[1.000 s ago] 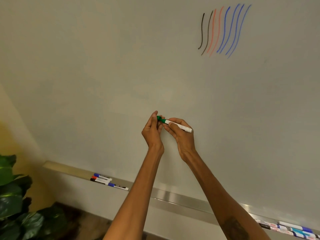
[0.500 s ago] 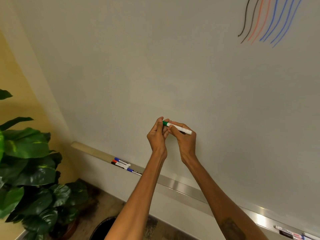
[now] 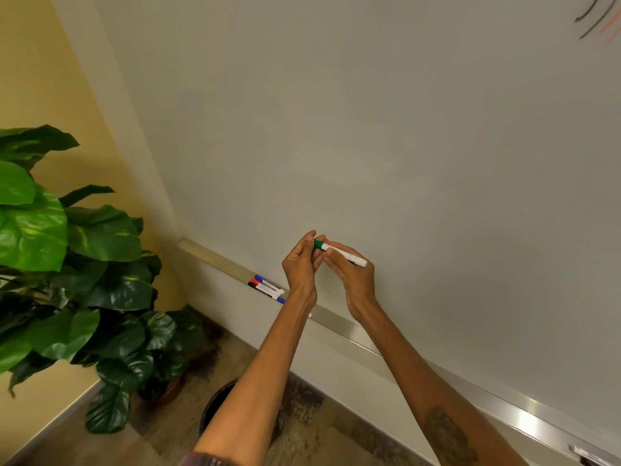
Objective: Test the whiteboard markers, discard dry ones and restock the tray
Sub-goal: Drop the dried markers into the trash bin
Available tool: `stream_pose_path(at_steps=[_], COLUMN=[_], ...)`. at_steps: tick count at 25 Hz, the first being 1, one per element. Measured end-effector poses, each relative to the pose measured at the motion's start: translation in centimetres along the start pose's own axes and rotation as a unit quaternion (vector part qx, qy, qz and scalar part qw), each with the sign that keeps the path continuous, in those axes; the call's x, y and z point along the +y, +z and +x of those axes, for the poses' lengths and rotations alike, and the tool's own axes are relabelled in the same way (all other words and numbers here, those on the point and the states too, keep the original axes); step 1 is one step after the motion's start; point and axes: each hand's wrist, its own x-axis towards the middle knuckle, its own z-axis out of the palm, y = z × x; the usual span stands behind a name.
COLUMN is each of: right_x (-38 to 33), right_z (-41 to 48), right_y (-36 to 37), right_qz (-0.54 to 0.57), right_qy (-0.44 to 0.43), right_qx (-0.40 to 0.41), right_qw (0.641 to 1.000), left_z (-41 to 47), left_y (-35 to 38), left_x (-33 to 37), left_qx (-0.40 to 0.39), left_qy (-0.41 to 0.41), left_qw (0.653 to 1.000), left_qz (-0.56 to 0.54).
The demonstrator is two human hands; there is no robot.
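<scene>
L hand [image 3: 301, 266] is curled round the green cap end of the marker [image 3: 343, 253], thumb and fingertips closing on it. R hand [image 3: 354, 280] pinches the white barrel right beside it, the two sets of fingers almost touching. A two-handed grip like this fits either pulling the cap off or pressing it back on; can't tell which, as the joint is hidden btwn the fingers and no tip shows. The marker is held up in front of the whiteboard [image 3: 369, 129], apparently not touching it. Its long axis runs on a slant: green end up toward the L hand, plain white butt end poking out past the R hand, down and to that side. Below the L wrist the tray [image 3: 339, 322] runs along the board's bottom edge w/ a small bunch of markers [image 3: 267, 287] lying lengthwise in it, just out from the L hand. Other markers [image 3: 588, 456] sit well out past the R forearm, mostly cut off. Under the L forearm is a dark bin [image 3: 211, 412] on the floor, prob. there for the dry ones. Further out on the L side is a big leafy plant [image 3: 67, 247]. High up and well away on the R side are test strokes [image 3: 588, 20] in black and red.
</scene>
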Motion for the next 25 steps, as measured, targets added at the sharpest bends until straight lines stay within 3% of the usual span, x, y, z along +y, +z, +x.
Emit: stream_pose_path(at_steps=[4, 9, 15, 21, 25], right_x=[3.8, 8.9, 15.4, 22.5, 27.3], right_z=[-0.3, -0.7, -1.9, -3.4, -4.6], right_y=[1.2, 3.3, 6.2, 7.3, 6.9], right_qz=[0.092, -0.07, -0.225, -0.278, -0.381], right_qy=[0.123, 0.207, 0.256, 0.345, 0.361], right_qx=[-0.039, -0.115, -0.237, -0.255, -0.246], right_qw=[0.987, 0.969, 0.91, 0.86, 0.815], left_z=[1.4, 2.2, 2.6, 2.1, 0.8], left_y=[-5.1, -11.6, -19.6, -28.0, -31.9], left_x=[-0.1, -0.8, -2.5, -4.5, -5.3], left_qx=[0.062, 0.132, 0.155, 0.201, 0.225], left_qy=[-0.014, -0.068, -0.135, -0.193, -0.234], left_qw=[0.998, 0.988, 0.971, 0.939, 0.915], left_qz=[0.006, 0.031, 0.123, 0.202, 0.239])
